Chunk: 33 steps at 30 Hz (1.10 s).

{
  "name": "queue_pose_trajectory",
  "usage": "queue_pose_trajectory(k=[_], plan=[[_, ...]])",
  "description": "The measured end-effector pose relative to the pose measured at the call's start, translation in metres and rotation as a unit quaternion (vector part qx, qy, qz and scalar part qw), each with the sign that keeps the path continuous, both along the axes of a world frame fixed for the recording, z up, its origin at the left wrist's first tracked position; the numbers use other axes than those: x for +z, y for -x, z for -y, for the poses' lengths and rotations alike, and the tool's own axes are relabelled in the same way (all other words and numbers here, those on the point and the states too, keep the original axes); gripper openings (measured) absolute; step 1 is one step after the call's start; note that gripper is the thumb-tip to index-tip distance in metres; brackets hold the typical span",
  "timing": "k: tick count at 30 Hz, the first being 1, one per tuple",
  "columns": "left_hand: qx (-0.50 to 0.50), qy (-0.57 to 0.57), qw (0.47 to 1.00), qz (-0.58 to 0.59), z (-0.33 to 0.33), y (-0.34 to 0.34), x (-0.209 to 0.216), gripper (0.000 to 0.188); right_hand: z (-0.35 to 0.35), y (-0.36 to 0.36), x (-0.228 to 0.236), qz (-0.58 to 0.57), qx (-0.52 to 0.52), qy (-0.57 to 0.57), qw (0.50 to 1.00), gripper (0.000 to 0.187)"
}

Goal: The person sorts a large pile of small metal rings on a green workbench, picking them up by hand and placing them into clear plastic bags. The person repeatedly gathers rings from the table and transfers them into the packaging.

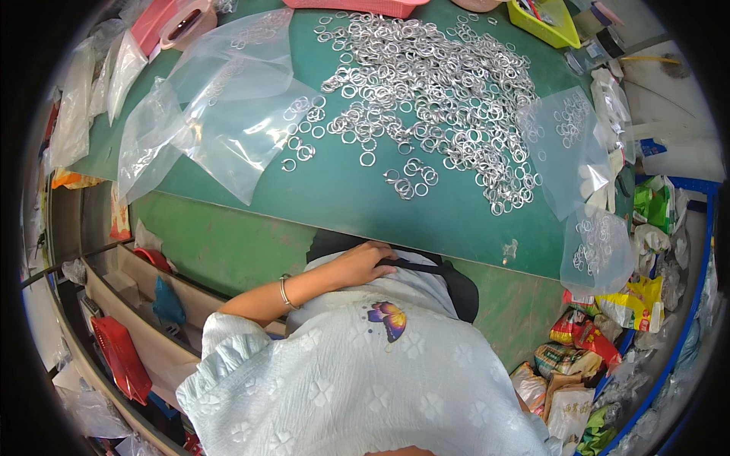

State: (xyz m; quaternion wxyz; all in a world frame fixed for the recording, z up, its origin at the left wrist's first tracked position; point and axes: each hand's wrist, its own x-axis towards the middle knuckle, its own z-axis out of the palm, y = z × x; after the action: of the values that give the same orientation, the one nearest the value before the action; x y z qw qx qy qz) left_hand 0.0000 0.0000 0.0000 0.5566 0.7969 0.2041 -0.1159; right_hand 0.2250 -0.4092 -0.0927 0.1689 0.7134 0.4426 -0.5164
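My left hand (365,264) lies at my waist, its fingers curled round one end of a black strap (422,267). A silver bangle sits on that wrist. My right hand is out of the picture. Beyond my lap, on the green tabletop (342,197), spreads a large heap of silver metal rings (456,99). A few rings (411,178) lie apart at the heap's near side. To the left are clear plastic bags (228,121), with some rings in or under them. Another clear bag with rings (566,144) lies at the heap's right.
A smaller bag of rings (597,247) hangs over the table's right edge. Pink (357,6) and yellow-green baskets (544,23) stand along the far side. At lower left is a divided drawer unit (152,311); colourful packages (578,342) pile up at right inside a blue frame.
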Motion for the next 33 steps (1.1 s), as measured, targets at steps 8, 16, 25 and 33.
queue_pose_trajectory(k=[8, 16, 25, 33], plan=[[0.023, -0.05, 0.994, 0.089, -0.014, 0.021, 0.027, 0.037, 0.017, -0.009, -0.076, -0.082, 0.113, -0.069, 0.988, 0.031], [0.086, 0.075, 0.989, 0.089, -0.041, 0.018, 0.081, 0.029, -0.144, -0.028, 0.077, 0.007, 0.053, 0.008, 0.999, 0.025], [0.219, -0.257, 0.927, 0.165, -0.057, -0.032, 0.076, 0.042, -0.352, 0.012, 0.195, -0.028, -0.16, -0.496, 0.853, 0.022], [0.247, -0.299, 0.912, 0.132, -0.067, -0.039, 0.059, 0.034, -0.398, 0.016, 0.173, 0.057, -0.096, -0.579, 0.808, 0.036]])
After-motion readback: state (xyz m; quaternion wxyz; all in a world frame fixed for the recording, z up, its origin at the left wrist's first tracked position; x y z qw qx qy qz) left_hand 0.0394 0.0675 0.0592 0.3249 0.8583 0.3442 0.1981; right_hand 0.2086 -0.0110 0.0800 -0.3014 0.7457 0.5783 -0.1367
